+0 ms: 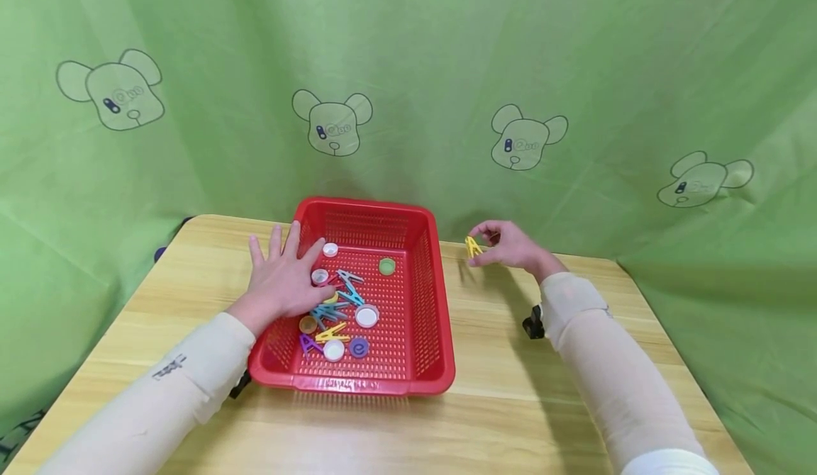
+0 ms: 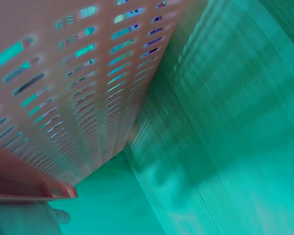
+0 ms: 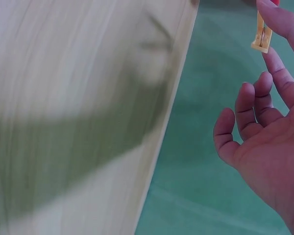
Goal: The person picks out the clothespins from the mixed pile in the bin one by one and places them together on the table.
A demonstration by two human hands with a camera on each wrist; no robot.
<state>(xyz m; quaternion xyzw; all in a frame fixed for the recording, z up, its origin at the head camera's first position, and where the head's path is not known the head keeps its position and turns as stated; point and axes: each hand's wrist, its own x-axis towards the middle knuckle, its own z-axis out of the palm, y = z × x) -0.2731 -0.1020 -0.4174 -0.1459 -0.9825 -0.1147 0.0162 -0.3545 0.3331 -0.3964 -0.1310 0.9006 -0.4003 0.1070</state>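
Note:
My right hand (image 1: 508, 245) pinches a yellow clothespin (image 1: 472, 247) between thumb and index finger, above the table just right of the red basket (image 1: 442, 319). In the right wrist view the other fingers curl loosely below the clothespin (image 3: 262, 36). My left hand (image 1: 286, 281), fingers spread, lies across the basket's left rim, its thumb side over the inside. Inside lie several clothespins, among them a blue one (image 1: 350, 293), a yellow one (image 1: 333, 332) and a purple one (image 1: 309, 344). Bottle caps lie among them, such as a white cap (image 1: 367, 316) and a green cap (image 1: 386, 266).
The wooden table (image 1: 498, 404) carries the basket left of its middle. A green curtain (image 1: 421, 49) with printed mouse heads hangs right behind the table's back edge. The left wrist view mostly shows the basket's slotted outer wall (image 2: 88, 112).

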